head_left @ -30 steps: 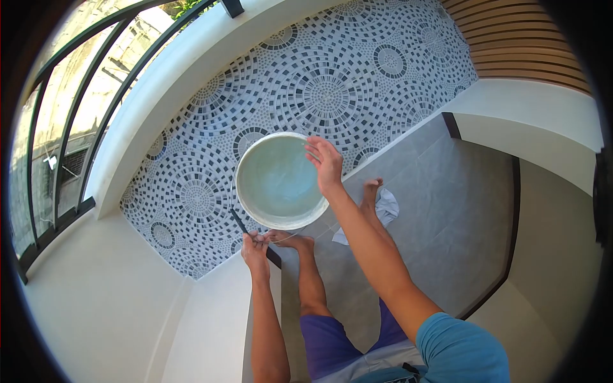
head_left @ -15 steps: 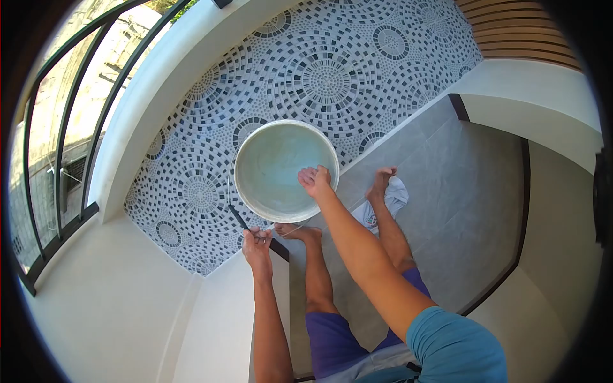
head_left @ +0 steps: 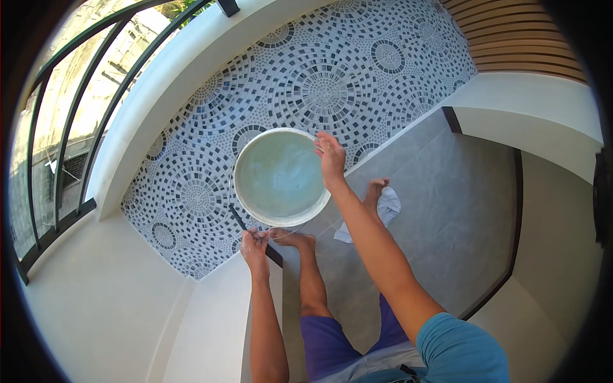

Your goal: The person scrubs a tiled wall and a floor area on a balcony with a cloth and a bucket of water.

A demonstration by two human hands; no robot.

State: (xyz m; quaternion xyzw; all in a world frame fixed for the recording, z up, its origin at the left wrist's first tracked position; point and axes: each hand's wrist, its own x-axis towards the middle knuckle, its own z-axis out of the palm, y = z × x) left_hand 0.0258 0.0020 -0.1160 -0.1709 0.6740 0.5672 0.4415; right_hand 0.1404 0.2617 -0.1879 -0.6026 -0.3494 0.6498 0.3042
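A round white bucket (head_left: 281, 214) with pale, cloudy water (head_left: 281, 169) in it stands on the mosaic floor beside my feet. My left hand (head_left: 255, 242) is closed on the bucket handle (head_left: 237, 217), a thin wire with a black grip, lowered toward me at the near left of the rim. My right hand (head_left: 331, 158) is at the bucket's right rim, its fingers stretched out and slightly bent, with nothing seen in them. A white cloth (head_left: 387, 207) lies on the grey floor, by my right foot (head_left: 375, 189).
The mosaic floor (head_left: 325, 92) meets grey tiles (head_left: 447, 191) along a white strip. A curved white ledge (head_left: 153, 83) and black railing (head_left: 70, 134) bound the left. Wooden slats (head_left: 511, 38) stand at the far right. My left foot (head_left: 287, 237) is close to the bucket.
My right hand has moved from over the water, up and right to the rim, and its fingers have straightened. The left hand stays at the handle.
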